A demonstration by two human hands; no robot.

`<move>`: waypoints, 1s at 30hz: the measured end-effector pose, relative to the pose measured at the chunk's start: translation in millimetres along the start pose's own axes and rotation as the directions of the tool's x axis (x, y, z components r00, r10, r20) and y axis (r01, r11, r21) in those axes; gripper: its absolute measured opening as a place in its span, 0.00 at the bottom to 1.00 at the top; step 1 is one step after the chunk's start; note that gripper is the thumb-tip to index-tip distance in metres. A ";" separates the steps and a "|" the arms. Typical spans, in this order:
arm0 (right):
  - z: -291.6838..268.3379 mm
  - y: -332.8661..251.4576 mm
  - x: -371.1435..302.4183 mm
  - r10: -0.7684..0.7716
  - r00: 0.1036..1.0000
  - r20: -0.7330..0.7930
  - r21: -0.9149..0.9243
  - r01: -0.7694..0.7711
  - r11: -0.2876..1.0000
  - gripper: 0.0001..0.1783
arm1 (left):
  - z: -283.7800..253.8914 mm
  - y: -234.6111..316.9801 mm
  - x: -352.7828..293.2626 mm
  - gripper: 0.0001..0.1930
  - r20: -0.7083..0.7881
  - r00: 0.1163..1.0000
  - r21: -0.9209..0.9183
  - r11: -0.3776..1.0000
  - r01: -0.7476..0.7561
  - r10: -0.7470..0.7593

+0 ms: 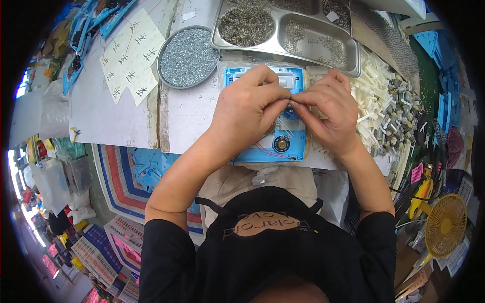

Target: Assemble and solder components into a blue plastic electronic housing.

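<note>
A blue plastic casing [300, 139] lies on the bench in front of me, with a small round black speaker [281, 144] and thin wires in its near part. Over its middle, my left hand [251, 103] and my right hand [328, 108] meet with fingertips pinched together. Whatever they hold between the fingertips is too small and covered to name. Several thin pale leads [285, 129] show just below the fingers. A whitish part [287, 81] sits in the far end of the casing, partly hidden by my left hand.
Beyond the casing stands a metal compartment tray [356, 63] holding small springs. A round dish [160, 60] of small screws is left of it. White plastic pieces [371, 93] and small metal motors [401, 113] are piled at right. A yellow fan [445, 224] stands lower right.
</note>
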State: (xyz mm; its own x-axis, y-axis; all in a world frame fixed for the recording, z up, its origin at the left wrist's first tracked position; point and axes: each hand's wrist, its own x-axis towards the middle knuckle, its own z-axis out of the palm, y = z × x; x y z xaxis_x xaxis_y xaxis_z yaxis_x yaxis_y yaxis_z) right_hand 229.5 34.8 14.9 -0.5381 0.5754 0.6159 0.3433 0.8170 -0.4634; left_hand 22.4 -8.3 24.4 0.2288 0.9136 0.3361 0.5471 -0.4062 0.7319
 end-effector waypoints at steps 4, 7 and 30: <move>-29.4 -4.3 -12.1 0.108 0.993 0.045 -0.020 -0.108 0.994 0.11 | 2.7 -5.1 -4.9 0.08 -0.066 0.995 -0.045 0.996 -0.073 0.070; -87.2 -4.4 -56.4 0.319 0.939 -0.132 0.015 -0.320 0.947 0.09 | 7.0 -6.8 -13.5 0.08 -0.080 0.992 -0.023 0.994 -0.103 0.101; -321.0 37.4 -292.9 0.604 0.058 -0.795 0.423 -0.661 0.620 0.18 | 27.3 2.0 -3.7 0.07 -0.120 0.989 0.343 0.938 -0.040 0.086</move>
State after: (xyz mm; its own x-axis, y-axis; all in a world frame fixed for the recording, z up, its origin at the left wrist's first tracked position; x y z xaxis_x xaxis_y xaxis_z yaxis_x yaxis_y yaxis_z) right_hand 647.0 -91.0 21.7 0.7883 0.5564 0.2626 0.2431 0.1103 -0.9637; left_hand 44.7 -12.1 8.4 0.1770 0.8667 0.4664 0.7806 -0.4122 0.4697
